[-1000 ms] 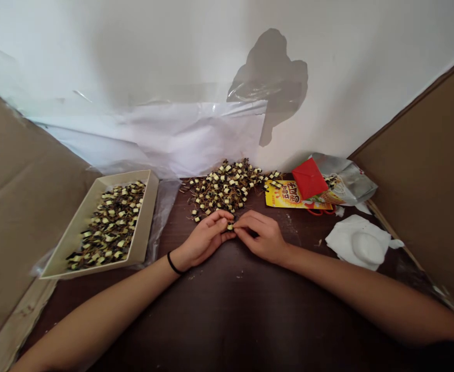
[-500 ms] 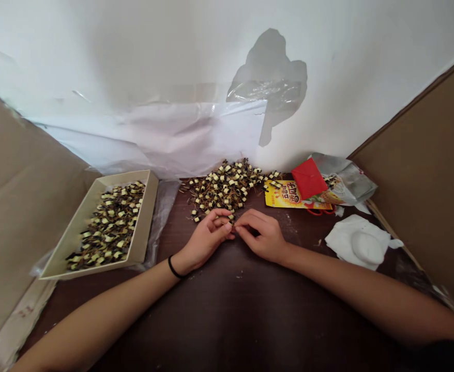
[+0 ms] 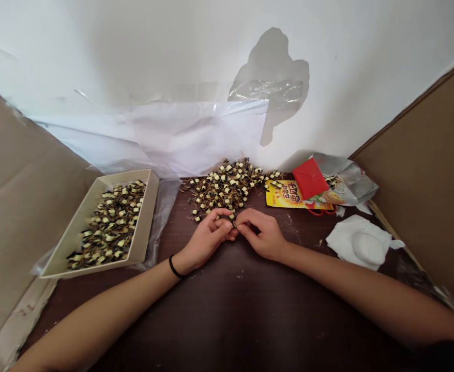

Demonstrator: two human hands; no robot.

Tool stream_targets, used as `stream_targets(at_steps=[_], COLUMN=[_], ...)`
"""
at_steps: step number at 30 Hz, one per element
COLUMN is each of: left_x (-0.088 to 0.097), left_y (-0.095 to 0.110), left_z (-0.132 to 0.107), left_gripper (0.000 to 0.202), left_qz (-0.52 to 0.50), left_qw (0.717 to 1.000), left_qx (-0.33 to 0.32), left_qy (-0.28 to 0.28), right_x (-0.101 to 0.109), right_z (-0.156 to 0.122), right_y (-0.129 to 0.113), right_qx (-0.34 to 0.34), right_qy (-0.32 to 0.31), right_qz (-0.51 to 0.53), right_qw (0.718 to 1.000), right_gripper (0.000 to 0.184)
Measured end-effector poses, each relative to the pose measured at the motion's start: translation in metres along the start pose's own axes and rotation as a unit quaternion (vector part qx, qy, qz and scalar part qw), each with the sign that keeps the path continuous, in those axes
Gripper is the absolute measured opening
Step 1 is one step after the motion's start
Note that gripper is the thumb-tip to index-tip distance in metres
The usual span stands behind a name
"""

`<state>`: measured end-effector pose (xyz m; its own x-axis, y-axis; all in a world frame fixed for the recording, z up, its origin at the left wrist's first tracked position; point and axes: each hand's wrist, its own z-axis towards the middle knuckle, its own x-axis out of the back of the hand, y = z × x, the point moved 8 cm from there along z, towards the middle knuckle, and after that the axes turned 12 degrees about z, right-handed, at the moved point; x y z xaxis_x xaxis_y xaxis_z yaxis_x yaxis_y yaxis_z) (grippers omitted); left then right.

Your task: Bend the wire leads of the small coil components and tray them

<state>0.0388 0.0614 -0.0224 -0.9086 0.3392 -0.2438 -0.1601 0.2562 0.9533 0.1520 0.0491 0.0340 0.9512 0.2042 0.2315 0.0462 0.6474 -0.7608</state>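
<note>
My left hand (image 3: pixel 206 237) and my right hand (image 3: pixel 260 233) meet fingertip to fingertip on the dark brown table (image 3: pixel 227 310). Both are closed in a pinch on one small yellow-and-black wound part (image 3: pixel 231 219). Just beyond the fingers lies a heap of the same small parts (image 3: pixel 225 187) with thin wire leads. A black band circles my left wrist.
A beige tray (image 3: pixel 141 235) at the left holds several more such parts. At the right lie a yellow snack packet (image 3: pixel 287 195), a red piece (image 3: pixel 309 179), a silver bag (image 3: pixel 347 181) and crumpled white tissue (image 3: pixel 361 243). Cardboard walls stand at both sides; clear plastic sheet behind.
Both hands have shifted very slightly toward the heap while still pinching the small part; nothing else has moved.
</note>
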Motion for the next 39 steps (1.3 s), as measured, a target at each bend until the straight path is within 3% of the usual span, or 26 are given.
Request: stream_targets(at_steps=[10,15,19,23,29,39], left_x=[0.0,0.0,0.0,0.0,-0.001,-0.001], left_y=[0.0,0.0,0.0,0.0,-0.001,0.001], left_z=[-0.001,-0.001,-0.001,-0.001,-0.001,-0.001], left_gripper=[0.044,0.043,0.042,0.043,0.043,0.043], left_qz=[-0.004,-0.003,-0.004,-0.003,0.004,0.059], left_qw=[1.0,1.0,1.0,1.0,1.0,0.998], left_qx=[0.004,0.005,0.006,0.011,0.004,-0.016], left_qy=[-0.011,-0.017,-0.013,-0.011,-0.023,-0.029], right_x=[-0.003,-0.011,-0.011,-0.013,-0.017,-0.014], right_z=[-0.001,-0.004,-0.005,-0.006,-0.004,-0.007], right_y=[0.014,0.029,0.036,0.039,0.039,0.042], right_qx=[-0.111,-0.209,-0.244,-0.259,-0.256,-0.254], right_qy=[-0.015,-0.033,-0.027,-0.042,-0.07,-0.039], right_qz=[0.037,0.153,0.218,0.243,0.215,0.141], right_qw=[0.993,0.965,0.944,0.934,0.94,0.956], right_gripper=[0.013,0.012,0.014,0.014,0.011,0.01])
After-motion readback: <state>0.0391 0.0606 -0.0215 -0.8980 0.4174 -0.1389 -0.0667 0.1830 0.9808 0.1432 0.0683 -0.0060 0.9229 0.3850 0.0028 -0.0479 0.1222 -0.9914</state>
